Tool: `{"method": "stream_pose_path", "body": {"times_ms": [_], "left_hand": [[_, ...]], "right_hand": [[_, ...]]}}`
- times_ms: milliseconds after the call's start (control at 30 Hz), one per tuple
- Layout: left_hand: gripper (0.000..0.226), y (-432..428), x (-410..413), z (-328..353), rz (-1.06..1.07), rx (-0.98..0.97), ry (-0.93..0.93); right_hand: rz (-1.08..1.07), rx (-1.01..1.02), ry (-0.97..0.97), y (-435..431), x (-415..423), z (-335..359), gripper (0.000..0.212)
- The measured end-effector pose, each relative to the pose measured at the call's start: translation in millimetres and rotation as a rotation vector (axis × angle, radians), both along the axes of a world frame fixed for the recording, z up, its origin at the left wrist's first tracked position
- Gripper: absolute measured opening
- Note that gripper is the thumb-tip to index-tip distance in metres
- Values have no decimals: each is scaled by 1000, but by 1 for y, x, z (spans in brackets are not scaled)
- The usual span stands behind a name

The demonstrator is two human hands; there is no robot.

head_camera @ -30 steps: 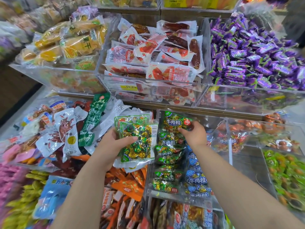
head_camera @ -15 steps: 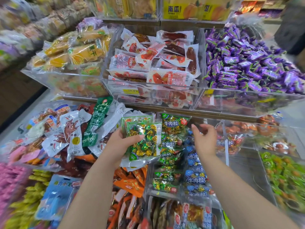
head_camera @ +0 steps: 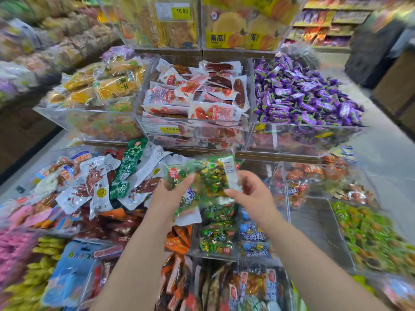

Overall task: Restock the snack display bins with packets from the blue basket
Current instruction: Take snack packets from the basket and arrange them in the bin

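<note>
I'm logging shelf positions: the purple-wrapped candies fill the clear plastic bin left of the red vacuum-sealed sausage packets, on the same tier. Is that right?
No. In the head view the purple-wrapped candies fill the clear plastic bin to the right of the red vacuum-sealed sausage packets, not the left. They are on the same tier.

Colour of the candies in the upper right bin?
Purple candies, head view.

One head-worn wide-angle view, forward and down.
It faces the tiered snack bins from close above, lowest tier nearest.
</note>
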State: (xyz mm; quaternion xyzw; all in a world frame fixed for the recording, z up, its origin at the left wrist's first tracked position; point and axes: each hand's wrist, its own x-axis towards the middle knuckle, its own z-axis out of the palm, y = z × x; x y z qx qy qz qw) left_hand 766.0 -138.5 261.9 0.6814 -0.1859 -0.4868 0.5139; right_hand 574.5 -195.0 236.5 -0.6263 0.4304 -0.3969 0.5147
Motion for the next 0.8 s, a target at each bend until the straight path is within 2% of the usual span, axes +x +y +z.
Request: {"method": "stream_pose_path", "body": {"times_ms": [67, 100, 133, 167, 233, 300, 333, 367, 433, 500, 567, 633, 667, 700, 767, 800], "left_hand": [[76, 4, 2, 4, 52, 59, 164], [67, 6, 3, 7, 47, 69, 234], [60, 8, 3, 10, 9, 68, 287], [54, 11, 2, 12, -37, 55, 306], [51, 15, -1, 14, -126, 24, 260], [81, 17, -4, 11, -172, 22, 190], [85, 18, -5, 10, -167, 15, 173], [80, 18, -6, 8, -158, 2, 172], [70, 20, -5, 4, -158, -36, 168], [85, 20, -5, 1, -187, -64, 122], [108, 19, -7, -3, -204, -69, 38], [112, 17, -10, -7, -189, -73, -43], [103, 14, -11, -10, -177, -66, -71], [83, 13, -10, -11, -159, -66, -92], [42, 10, -7, -11, -112, -84, -98], [34, 8, -3, -12, -74, -108, -100]], "right_hand": [[-116, -512, 188, 0, -11, 8, 39], [-98, -773, 275, 1, -15, 11, 33], [-35, -918, 330, 5, -17, 14, 21], [30, -971, 355, 10, -16, 17, 11], [108, -1052, 345, 19, -12, 17, 27], [140, -1214, 383, 23, -14, 12, 20], [171, -1196, 384, 24, -16, 7, 19], [214, -1109, 365, 26, -19, 3, 21], [253, -720, 241, 34, -22, 2, 28], [146, -226, 52, 40, -20, 3, 37], [27, 164, 2, 32, -13, -1, 68], [29, 451, 11, 21, -8, -8, 96], [40, 528, -10, 17, -7, -11, 98], [48, 570, -34, 14, -7, -13, 92], [43, 572, -81, 4, -10, -20, 73], [20, 549, -87, -2, -14, -24, 67]]}}
